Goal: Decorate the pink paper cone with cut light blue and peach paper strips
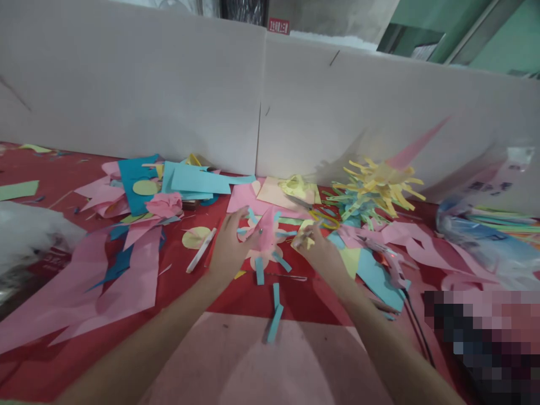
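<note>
Pink cone (266,232): left fingers (239,215) half-open beside it, right fingers (316,231) pinch yellow scrap (310,243).

The left hand (230,242) hides part of the flower (266,233), the right hand (319,247) some of the yellow scrap (310,243) it pinches. The left bag (34,233) is cut off with the table's (240,301) left edge; lettering on the right bag (468,225) is too blurred to read; pixels (495,340) mask the near right corner

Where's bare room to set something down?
Free: near pale-pink surface, in front of the loose blue paper; red tabletop between left pink sheets and white marker. Crowded: around the pink paper craft, along the white panels, by the glue gun.
</note>
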`<act>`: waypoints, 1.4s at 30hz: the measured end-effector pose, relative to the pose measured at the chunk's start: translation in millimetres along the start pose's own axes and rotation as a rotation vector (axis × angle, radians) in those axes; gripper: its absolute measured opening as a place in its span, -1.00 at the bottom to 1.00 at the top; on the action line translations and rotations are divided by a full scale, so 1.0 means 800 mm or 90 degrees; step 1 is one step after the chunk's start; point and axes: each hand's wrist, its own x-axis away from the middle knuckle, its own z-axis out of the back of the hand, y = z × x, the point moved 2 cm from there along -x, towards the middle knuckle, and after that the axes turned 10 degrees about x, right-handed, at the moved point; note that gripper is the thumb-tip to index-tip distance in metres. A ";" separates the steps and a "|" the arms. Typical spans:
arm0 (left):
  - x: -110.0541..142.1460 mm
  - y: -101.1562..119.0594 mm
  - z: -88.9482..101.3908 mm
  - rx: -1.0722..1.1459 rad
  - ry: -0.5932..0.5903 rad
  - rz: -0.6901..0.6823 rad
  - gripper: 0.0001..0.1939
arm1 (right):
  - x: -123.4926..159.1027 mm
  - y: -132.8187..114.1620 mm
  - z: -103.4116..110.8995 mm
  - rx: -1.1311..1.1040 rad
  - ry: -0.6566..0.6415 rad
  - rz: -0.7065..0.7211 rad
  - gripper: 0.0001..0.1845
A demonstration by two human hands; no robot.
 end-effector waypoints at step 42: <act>-0.086 0.046 0.011 0.176 0.109 -0.038 -0.75 | 0.040 -0.079 0.013 -0.693 0.002 0.045 -0.69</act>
